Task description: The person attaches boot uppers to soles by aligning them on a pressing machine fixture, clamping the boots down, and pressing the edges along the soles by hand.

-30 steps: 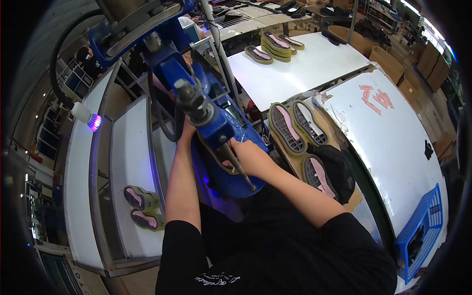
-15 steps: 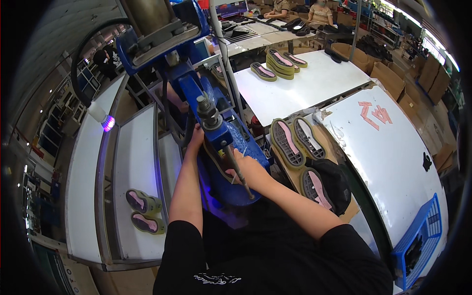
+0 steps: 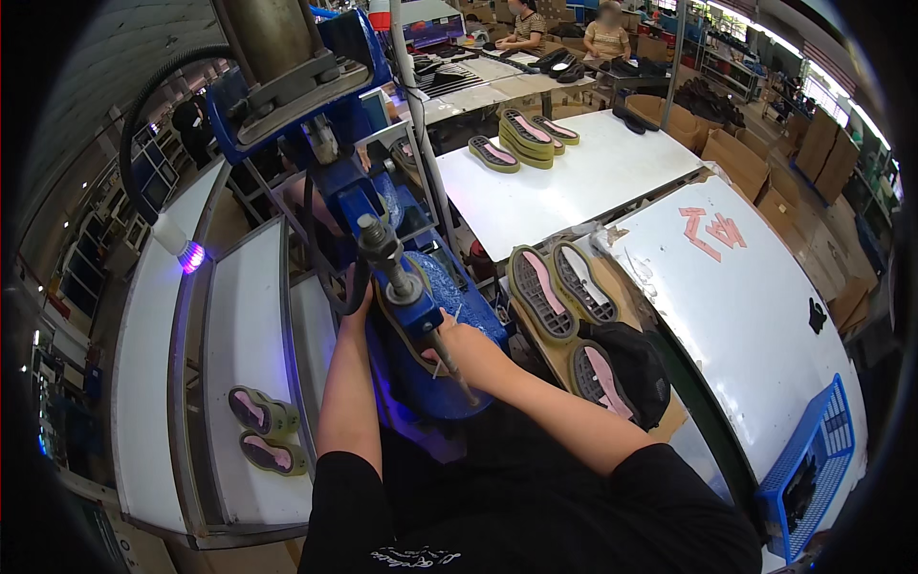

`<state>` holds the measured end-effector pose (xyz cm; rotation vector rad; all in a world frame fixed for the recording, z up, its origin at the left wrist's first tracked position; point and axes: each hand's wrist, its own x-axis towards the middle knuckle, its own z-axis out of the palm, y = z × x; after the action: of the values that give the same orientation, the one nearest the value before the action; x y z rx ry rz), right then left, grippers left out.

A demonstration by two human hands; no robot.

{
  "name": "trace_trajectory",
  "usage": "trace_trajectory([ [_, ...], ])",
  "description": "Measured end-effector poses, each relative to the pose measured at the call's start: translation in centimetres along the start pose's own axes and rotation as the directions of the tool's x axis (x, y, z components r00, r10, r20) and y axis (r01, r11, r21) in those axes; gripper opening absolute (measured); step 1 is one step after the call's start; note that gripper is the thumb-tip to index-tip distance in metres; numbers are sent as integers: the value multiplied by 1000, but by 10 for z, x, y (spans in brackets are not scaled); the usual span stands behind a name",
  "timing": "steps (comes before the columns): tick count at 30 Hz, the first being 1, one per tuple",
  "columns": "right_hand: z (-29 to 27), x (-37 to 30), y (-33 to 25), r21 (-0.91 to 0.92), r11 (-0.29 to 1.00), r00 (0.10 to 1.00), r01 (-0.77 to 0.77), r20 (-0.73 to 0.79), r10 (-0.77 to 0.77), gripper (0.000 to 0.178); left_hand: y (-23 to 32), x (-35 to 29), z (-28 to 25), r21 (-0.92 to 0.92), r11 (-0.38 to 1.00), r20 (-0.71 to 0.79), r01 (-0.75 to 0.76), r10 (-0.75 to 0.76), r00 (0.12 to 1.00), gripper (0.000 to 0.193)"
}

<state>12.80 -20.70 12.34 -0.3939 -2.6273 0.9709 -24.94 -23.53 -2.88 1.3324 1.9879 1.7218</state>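
Observation:
A shoe with an olive sole point(image 3: 394, 320) lies on the blue padded bed point(image 3: 459, 287) of a blue press machine point(image 3: 335, 182). A metal post with a blue block point(image 3: 411, 301) stands over it. My left hand point(image 3: 354, 297) grips the shoe's left side, partly hidden by a black hose. My right hand point(image 3: 448, 337) holds the shoe's near right side, fingers curled under the block.
Two olive soles with pink centres point(image 3: 559, 285) and a black shoe point(image 3: 617, 368) lie to my right. Another pair point(image 3: 260, 432) sits on the left shelf point(image 3: 239, 325). A white cover with a red arrow point(image 3: 755, 306), a blue basket point(image 3: 808, 469) and a purple lamp point(image 3: 191, 256) surround me. People sit at the far tables.
My view has tilted upward, so the machine and far tables show more. Both hands stay on the shoe at the press.

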Motion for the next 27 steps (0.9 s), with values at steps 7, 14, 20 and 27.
trace_trajectory([
  [7,-9,-4,-11,71,997,1000,-8,-7,8,65,39,-5,-2,507,851,13,-141,156,988,36],
  [14,11,-5,18,-78,989,976,125,-168,-137,71,30,3,-12,523,840,-4,-145,172,985,38],
  [20,21,-48,68,708,702,890,75,-365,273,32,43,1,-7,188,971,20,-151,150,989,39],
  [27,4,-157,91,914,394,786,97,-313,533,53,45,-26,-14,-198,980,-5,-5,4,1000,39],
])
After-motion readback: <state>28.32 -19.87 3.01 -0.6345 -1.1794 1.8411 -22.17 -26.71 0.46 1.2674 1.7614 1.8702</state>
